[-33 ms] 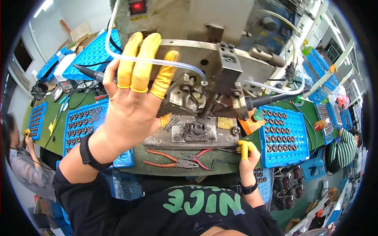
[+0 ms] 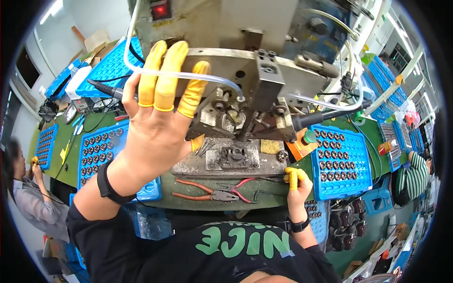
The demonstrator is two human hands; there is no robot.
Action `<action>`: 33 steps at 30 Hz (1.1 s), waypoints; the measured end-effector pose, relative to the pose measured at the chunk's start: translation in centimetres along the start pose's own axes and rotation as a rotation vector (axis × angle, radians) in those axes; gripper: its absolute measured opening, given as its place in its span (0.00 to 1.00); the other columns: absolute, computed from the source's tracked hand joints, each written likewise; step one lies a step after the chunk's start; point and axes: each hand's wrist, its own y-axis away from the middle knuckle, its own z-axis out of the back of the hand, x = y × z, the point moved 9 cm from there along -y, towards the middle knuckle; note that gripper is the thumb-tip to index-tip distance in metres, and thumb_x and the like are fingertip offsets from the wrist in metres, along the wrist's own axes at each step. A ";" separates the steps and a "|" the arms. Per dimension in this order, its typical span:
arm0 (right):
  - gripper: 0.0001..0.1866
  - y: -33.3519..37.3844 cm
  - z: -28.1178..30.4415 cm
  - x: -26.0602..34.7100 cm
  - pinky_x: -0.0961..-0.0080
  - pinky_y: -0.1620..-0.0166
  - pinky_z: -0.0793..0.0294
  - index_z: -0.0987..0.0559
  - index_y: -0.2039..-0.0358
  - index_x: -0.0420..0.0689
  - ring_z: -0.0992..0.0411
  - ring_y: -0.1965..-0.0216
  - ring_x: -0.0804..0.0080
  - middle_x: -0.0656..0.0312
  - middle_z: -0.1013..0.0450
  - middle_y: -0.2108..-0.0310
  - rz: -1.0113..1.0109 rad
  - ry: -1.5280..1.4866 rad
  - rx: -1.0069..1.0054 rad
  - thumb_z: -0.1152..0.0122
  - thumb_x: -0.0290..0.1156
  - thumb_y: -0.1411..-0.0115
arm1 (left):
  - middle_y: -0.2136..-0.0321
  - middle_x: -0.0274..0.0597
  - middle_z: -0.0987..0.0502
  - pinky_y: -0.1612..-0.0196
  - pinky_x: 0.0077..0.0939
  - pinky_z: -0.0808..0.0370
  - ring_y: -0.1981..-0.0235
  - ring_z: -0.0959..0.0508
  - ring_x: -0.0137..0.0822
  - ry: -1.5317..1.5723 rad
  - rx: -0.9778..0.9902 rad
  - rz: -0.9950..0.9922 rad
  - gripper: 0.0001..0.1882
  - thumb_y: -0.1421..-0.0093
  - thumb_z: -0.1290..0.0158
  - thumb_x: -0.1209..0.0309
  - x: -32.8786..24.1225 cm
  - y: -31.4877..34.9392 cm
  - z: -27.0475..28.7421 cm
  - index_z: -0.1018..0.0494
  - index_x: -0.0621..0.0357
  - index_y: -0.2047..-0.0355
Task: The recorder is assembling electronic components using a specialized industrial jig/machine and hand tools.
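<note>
My left hand is raised against the front of a grey metal machine, fingers spread, yellow covers on the fingertips. A clear air tube crosses over its fingers. My right hand rests by the bench's front edge, its yellow-covered fingers curled closed; whatever may be inside them is hidden. Just beyond it, a small round dark part sits at the end of the machine's metal base. Under the machine's head, a fixture is mounted on that base, with dark grit around it.
Red-handled pliers and a hex key lie along the front edge. An orange box with a green button stands right of the base. Blue trays of round parts flank the machine, right and left. People sit at far left and far right.
The view has shifted very slightly. Both hands keep the same pose and place relative to the machine and bench.
</note>
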 end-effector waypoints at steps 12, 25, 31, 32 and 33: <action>0.12 3.3 -1.2 4.8 0.64 0.56 0.29 0.18 0.62 0.43 0.29 0.60 0.56 0.58 0.26 0.64 0.320 0.502 0.282 0.32 0.25 0.50 | 0.31 0.58 0.49 0.32 0.57 0.64 0.30 0.53 0.61 -0.089 -0.078 0.017 0.56 0.59 0.32 0.49 -0.6 2.0 -0.5 0.44 0.46 0.31; 0.10 4.6 -2.1 5.1 0.65 0.57 0.28 0.20 0.65 0.43 0.27 0.61 0.57 0.60 0.26 0.67 0.372 0.516 0.250 0.32 0.25 0.49 | 0.41 0.47 0.31 0.37 0.49 0.49 0.34 0.42 0.56 0.237 -0.103 0.455 0.29 0.50 0.36 0.68 3.3 14.6 -0.9 0.25 0.55 0.46; 0.08 4.2 -2.0 4.5 0.67 0.64 0.24 0.24 0.61 0.40 0.24 0.69 0.53 0.53 0.24 0.67 0.173 0.389 0.211 0.36 0.24 0.41 | 0.42 0.45 0.30 0.37 0.48 0.47 0.35 0.39 0.54 0.334 -0.041 0.501 0.25 0.48 0.38 0.71 2.9 16.1 -2.3 0.24 0.55 0.48; 0.08 4.2 -2.3 4.8 0.67 0.64 0.23 0.24 0.61 0.40 0.24 0.69 0.53 0.53 0.24 0.68 0.161 0.377 0.214 0.36 0.24 0.41 | 0.42 0.46 0.29 0.36 0.48 0.45 0.35 0.39 0.55 0.352 -0.025 0.487 0.23 0.48 0.39 0.71 2.6 15.9 -2.5 0.24 0.56 0.49; 0.09 4.3 -2.6 4.6 0.67 0.63 0.24 0.23 0.61 0.40 0.24 0.68 0.54 0.54 0.24 0.67 0.129 0.355 0.219 0.36 0.23 0.42 | 0.44 0.45 0.28 0.36 0.47 0.44 0.36 0.38 0.53 0.385 -0.045 0.497 0.23 0.48 0.39 0.72 2.3 15.7 -2.6 0.23 0.55 0.50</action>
